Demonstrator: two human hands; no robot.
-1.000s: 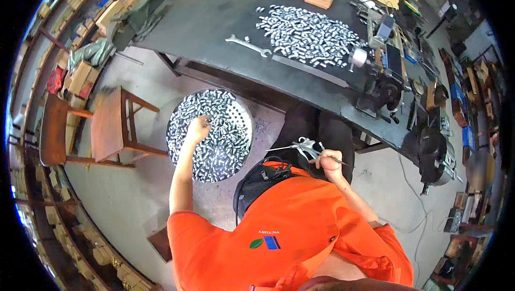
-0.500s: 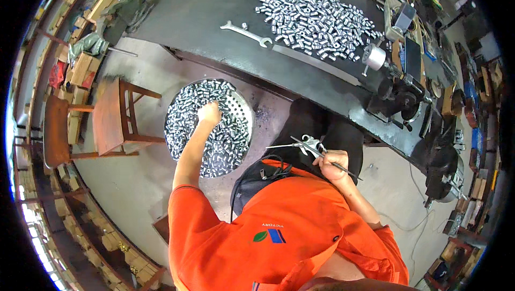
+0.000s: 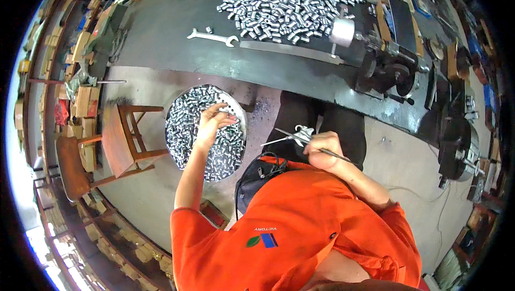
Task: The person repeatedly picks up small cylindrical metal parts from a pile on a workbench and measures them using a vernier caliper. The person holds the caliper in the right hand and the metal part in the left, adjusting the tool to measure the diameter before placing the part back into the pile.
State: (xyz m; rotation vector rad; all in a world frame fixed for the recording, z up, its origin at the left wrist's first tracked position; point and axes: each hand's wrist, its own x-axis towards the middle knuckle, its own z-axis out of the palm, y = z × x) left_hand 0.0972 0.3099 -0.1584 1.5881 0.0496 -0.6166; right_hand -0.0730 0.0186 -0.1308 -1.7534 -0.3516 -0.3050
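Observation:
My left hand (image 3: 213, 123) is over a round metal basket (image 3: 242, 109) heaped with small silvery metal sleeves (image 3: 185, 130). Its fingers are apart, and I see nothing held between them. In front of my lap, my right hand (image 3: 325, 149) is closed around a thin dark rod (image 3: 338, 156) that sticks out on both sides of the fist. Just beyond those fingers is a silvery tool with a thin nozzle (image 3: 302, 133), like an air blow gun. Whether the same hand also grips this tool is hidden.
The dark workbench (image 3: 161, 39) ahead carries a large pile of metal sleeves (image 3: 284, 4), an open-end wrench (image 3: 213, 37), a flat metal bar (image 3: 289, 51) and a bench fixture (image 3: 389, 74). A wooden chair (image 3: 119, 140) stands left of the basket. Shelves with boxes line the far left.
My left hand has come up from the sleeves, its closed fingers now spread. My right hand still grips the rod. The view has shifted, so the bench sits farther left and higher.

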